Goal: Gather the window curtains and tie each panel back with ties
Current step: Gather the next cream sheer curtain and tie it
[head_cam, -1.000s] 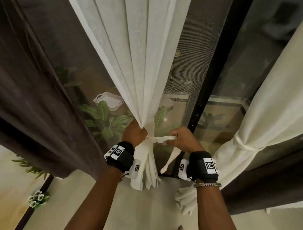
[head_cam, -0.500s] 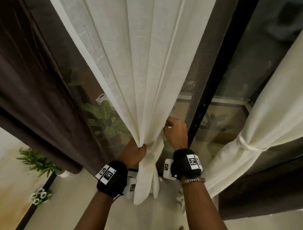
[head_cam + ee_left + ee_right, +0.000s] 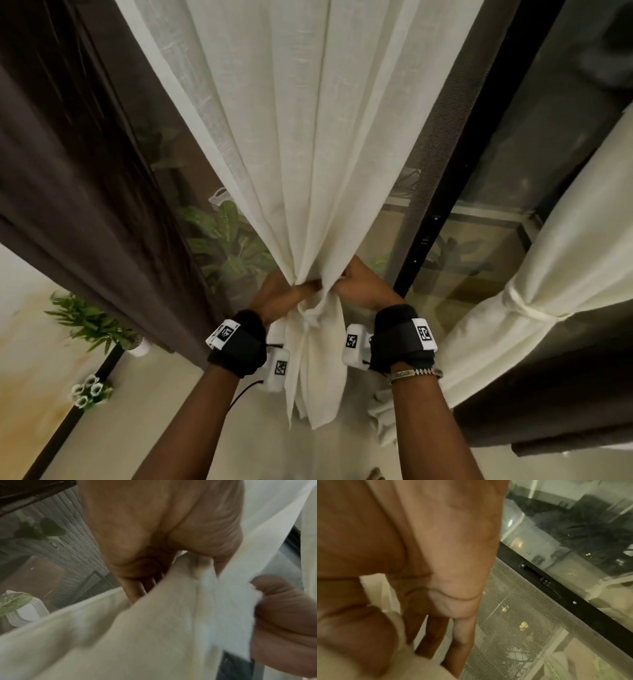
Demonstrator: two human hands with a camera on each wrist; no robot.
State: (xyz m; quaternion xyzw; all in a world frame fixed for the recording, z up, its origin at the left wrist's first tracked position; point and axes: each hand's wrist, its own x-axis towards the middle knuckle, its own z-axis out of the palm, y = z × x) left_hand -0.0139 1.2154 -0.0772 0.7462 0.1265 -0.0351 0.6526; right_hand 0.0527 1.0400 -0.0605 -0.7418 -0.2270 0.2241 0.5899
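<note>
Cinching the cream sheer curtain panel (image 3: 308, 171) at its gathered waist

Judged best: keep the bunch squeezed tight while the tie, hidden here, is drawn snug. The left hand (image 3: 281, 296) grips the gather from the left; the right hand (image 3: 359, 284) pinches cloth opposite, wrists level, knuckles nearly touching before the window.

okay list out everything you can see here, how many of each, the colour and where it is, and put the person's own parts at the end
Sheer curtain panel: one, cream, centre, gathered at the hands.
Tied curtain panel: one, cream, right.
Tie: one, cream, wrapped around the right panel.
Dark drapes: brown, left and lower right.
Window frame: one, black, right of centre.
Leafy plant: one, green, behind the glass.
Potted plant: one, green, lower left.
White flowers: one cluster, lower left.
Wrist straps: two, black.
Bracelet: one, silver, right wrist.
Left hand: grips the gathered panel.
Right hand: grips the fabric.
</note>
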